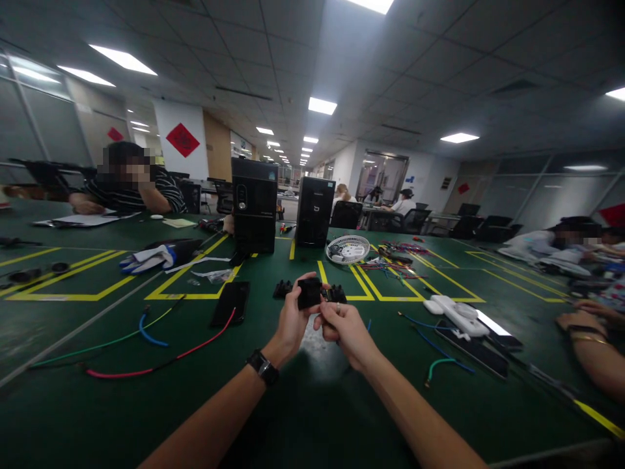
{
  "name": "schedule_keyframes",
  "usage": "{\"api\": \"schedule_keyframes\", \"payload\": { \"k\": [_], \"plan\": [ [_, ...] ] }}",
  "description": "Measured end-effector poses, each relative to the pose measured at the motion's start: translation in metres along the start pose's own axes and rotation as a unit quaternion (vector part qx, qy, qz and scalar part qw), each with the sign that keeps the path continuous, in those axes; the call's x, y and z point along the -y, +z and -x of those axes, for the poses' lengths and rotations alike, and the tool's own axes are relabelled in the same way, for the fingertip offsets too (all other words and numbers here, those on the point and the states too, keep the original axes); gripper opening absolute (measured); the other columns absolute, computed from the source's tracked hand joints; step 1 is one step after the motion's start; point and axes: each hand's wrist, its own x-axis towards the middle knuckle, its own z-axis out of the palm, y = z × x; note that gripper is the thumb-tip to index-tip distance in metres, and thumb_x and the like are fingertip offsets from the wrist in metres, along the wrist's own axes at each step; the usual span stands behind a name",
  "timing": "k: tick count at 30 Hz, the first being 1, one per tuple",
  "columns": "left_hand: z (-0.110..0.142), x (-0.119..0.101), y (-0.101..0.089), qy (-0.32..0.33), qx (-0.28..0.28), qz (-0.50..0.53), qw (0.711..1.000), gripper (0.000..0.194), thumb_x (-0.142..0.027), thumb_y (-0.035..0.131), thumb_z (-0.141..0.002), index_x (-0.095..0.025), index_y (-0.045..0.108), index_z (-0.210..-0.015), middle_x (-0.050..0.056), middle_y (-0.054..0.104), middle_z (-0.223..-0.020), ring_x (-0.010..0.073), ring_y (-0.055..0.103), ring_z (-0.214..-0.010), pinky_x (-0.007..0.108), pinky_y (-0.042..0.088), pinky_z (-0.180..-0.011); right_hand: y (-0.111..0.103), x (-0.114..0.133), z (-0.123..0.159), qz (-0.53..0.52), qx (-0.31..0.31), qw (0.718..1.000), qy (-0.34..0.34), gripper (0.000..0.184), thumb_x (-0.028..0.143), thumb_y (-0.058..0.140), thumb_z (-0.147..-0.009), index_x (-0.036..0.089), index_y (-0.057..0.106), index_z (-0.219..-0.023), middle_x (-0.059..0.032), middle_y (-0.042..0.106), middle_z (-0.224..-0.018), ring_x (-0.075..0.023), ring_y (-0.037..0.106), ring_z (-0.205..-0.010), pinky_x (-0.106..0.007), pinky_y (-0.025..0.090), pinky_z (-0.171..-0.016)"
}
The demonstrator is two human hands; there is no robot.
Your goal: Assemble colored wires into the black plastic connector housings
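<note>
My left hand (293,318), with a black watch on the wrist, is closed round a small black plastic block (309,292) and holds it up over the green table (312,391). My right hand (344,326) meets it from the right, fingers pinched on the block's lower right side. Just behind the block lie two more small black parts: a black part on the left (282,288) and a black part on the right (336,294).
Coloured wires (146,339) and a black phone (230,303) lie to the left. Two black computer towers (254,205) and a white fan grille (347,249) stand further back. A white power strip (456,314) lies right. Another person's arm (593,355) rests at the right edge; a seated person (127,182) is far left.
</note>
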Motion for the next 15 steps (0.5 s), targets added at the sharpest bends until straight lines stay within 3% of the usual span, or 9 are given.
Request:
{"api": "schedule_keyframes", "payload": {
  "k": [3,5,9,15],
  "plan": [
    [-0.0004,-0.0002,-0.0017,-0.003,0.002,0.005,1.0,0.045,-0.038,0.036,-0.088,-0.021,0.043,-0.128,0.01,0.064,-0.104,0.0181,0.061,-0.079,0.023,0.044,-0.052,-0.0007,0.0015,0.0016,-0.05,0.013,0.998,0.022,0.032,0.042,0.064,-0.078,0.01,0.064,-0.078,-0.0007,0.056,-0.066,-0.0024,0.03,-0.043,-0.021,0.02,-0.044],
    [-0.0011,-0.0012,-0.0024,0.005,-0.003,0.008,1.0,0.044,-0.037,0.035,-0.088,-0.022,0.043,-0.129,0.009,0.065,-0.104,0.017,0.061,-0.078,0.024,0.046,-0.057,0.0001,0.0019,0.0024,-0.064,0.018,0.997,0.037,0.031,0.041,0.065,-0.078,0.01,0.064,-0.078,0.0008,0.051,-0.066,-0.0027,0.031,-0.045,-0.021,0.021,-0.045],
    [-0.0003,-0.0019,-0.0009,0.009,-0.004,0.017,1.0,0.043,-0.035,0.034,-0.089,-0.021,0.044,-0.128,0.008,0.065,-0.104,0.0158,0.06,-0.08,0.027,0.049,-0.07,0.0017,-0.0003,0.0025,-0.06,0.035,0.996,0.049,0.033,0.043,0.065,-0.078,0.011,0.059,-0.075,0.0061,0.041,-0.057,-0.0009,0.024,-0.041,-0.019,0.016,-0.042],
    [0.0044,-0.0003,0.0021,-0.003,0.036,0.014,0.999,0.04,-0.036,0.034,-0.088,-0.022,0.047,-0.123,0.008,0.063,-0.106,0.0164,0.061,-0.081,0.027,0.048,-0.068,0.0007,-0.0051,0.0028,-0.063,0.037,0.995,0.067,0.037,0.048,0.064,-0.077,0.013,0.053,-0.072,0.0096,0.036,-0.051,-0.0001,0.019,-0.036,-0.018,0.013,-0.038]
  ]
}}
